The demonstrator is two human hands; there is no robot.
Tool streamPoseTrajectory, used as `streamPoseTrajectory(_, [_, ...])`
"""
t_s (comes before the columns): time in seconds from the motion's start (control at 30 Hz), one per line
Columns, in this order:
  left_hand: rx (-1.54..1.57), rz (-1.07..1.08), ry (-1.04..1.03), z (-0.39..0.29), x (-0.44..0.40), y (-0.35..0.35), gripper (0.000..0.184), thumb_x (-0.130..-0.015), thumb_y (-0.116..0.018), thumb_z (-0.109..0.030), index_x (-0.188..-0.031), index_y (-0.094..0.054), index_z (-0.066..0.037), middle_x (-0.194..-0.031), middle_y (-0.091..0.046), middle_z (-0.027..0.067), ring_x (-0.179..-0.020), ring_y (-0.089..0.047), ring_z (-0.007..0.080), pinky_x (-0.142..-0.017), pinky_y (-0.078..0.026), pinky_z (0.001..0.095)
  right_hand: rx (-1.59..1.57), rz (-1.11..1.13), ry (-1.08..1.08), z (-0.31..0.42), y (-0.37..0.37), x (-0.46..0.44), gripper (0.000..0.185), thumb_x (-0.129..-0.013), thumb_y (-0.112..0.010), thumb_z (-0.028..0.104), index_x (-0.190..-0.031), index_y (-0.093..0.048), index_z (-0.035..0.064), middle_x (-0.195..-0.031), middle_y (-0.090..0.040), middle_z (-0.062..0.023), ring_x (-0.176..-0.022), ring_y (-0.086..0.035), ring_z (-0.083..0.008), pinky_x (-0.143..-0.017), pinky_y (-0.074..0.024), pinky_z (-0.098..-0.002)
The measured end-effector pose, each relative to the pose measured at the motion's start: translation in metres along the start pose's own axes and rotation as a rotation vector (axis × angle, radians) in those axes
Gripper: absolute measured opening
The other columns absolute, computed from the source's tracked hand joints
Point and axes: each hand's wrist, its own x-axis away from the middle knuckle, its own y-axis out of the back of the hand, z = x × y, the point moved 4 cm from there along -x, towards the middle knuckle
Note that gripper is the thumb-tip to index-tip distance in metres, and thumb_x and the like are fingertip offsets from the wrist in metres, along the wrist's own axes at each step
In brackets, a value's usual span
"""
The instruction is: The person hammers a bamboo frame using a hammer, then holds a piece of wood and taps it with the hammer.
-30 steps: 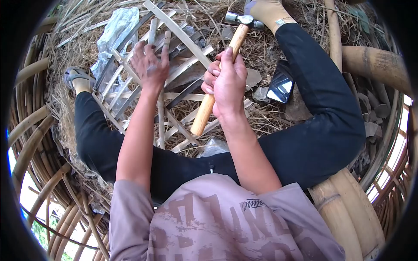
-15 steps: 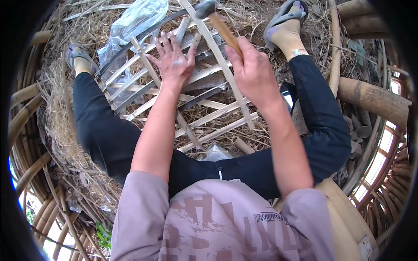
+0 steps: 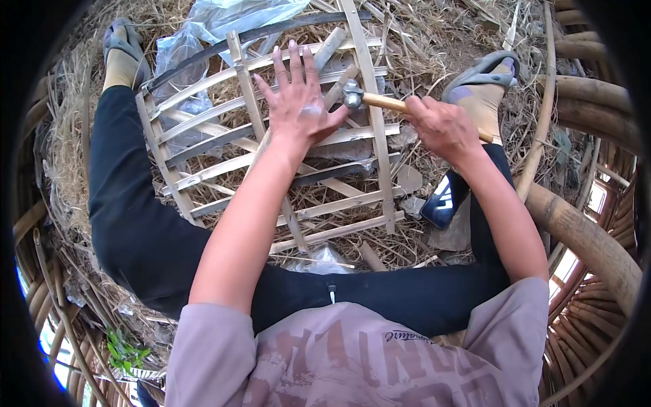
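My left hand [image 3: 296, 112] lies with spread fingers on a lattice of thin bamboo strips [image 3: 380, 136], over the middle upright strip. In my right hand [image 3: 444, 129] is the wooden handle of a hammer [image 3: 388, 103], gripped with wrapped fingers. The metal head points left, close to my left thumb, beside a short round stick [image 3: 341, 88] near the lattice's upper part. Whether the hammer head touches anything is hard to tell. Dark strips and pale strips cross in the lattice, which rests on the straw-covered ground between my legs.
Clear plastic sheeting [image 3: 237, 17] lies behind the lattice. A dark phone [image 3: 444, 200] rests on stones at the right. Thick bamboo poles [image 3: 583, 237] run along the right side. My sandalled feet [image 3: 485, 88] flank the lattice. Green leaves [image 3: 124, 351] show at lower left.
My right hand and the hammer have come down and the head now points left near my left hand. The view has shifted, and the lattice lies more squarely between my legs.
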Motion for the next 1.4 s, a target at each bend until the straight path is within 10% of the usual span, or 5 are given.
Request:
streamPoseTrajectory(0.7, [0.002,0.004,-0.003,0.001,0.000,0.002,0.132,-0.074,-0.065,-0.078,-0.164,-0.007,-0.001,-0.172,-0.003,0.0205,-0.158,0.004,0.0452,-0.116,-0.015,0.0776,0.056,-0.020,0.063,-0.017,-0.006,-0.006,0.021,-0.100,-0.063,0.028,-0.093,-0.053,0.0105,-0.064,-0.052,-0.0011,-0.051,-0.061,-0.0176,-0.040,-0.0446,-0.0354])
streamPoseTrajectory(0.83, [-0.018,-0.051,0.015,0.001,-0.002,-0.009,0.131,-0.073,-0.065,-0.075,-0.164,-0.006,-0.002,-0.172,-0.004,0.0210,-0.158,0.003,0.0455,-0.116,-0.015,0.0778,-0.040,-0.305,0.329,-0.002,0.022,-0.007,0.022,-0.103,-0.059,0.031,-0.094,-0.053,0.0112,-0.061,-0.052,-0.0006,-0.046,-0.055,-0.0139,-0.036,-0.0411,-0.0337])
streamPoseTrajectory(0.93, [-0.038,-0.028,0.006,0.001,0.000,-0.007,0.130,-0.074,-0.066,-0.074,-0.164,-0.006,-0.001,-0.172,-0.006,0.0221,-0.158,0.001,0.0462,-0.116,-0.016,0.0780,0.146,-0.051,0.118,-0.019,-0.005,-0.010,0.023,-0.101,-0.062,0.031,-0.093,-0.053,0.0120,-0.064,-0.052,-0.0007,-0.047,-0.055,-0.0140,-0.038,-0.0415,-0.0332])
streamPoseTrajectory(1.4, [-0.051,-0.016,-0.014,0.001,-0.001,-0.003,0.130,-0.076,-0.059,-0.084,-0.162,-0.015,0.002,-0.171,-0.007,0.0236,-0.157,-0.002,0.0493,-0.113,-0.022,0.0788,-0.074,-0.249,0.343,-0.035,0.010,-0.015,0.022,-0.094,-0.070,0.028,-0.092,-0.055,0.0114,-0.068,-0.050,-0.0026,-0.053,-0.058,-0.0205,-0.046,-0.0459,-0.0377])
